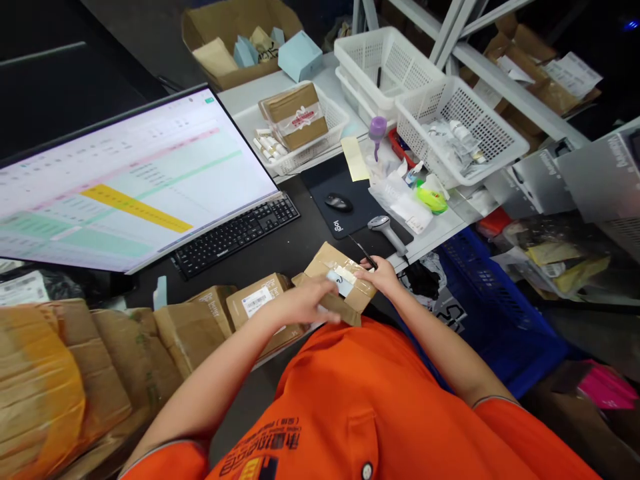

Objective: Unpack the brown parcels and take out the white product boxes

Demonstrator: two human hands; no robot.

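A small cardboard box [325,257] with its flaps opened lies at the desk's near edge, close to my body. Inside it shows a pale blue and white item [341,281] with dark print. My left hand [311,299] is over the box's left side, slightly blurred, thumb and fingers apart. My right hand [384,277] is at the box's right edge, closed around a slim black-handled knife [369,259] whose thin tip points up and left. Just beyond that hand is a grey barcode scanner [387,233].
Taped parcels [200,317] line the desk's near left edge. Behind are a monitor [125,187], keyboard [240,230] and mouse [339,202]. White baskets [450,127] with small goods stand at the back right. A blue crate [505,327] sits below, right of the desk.
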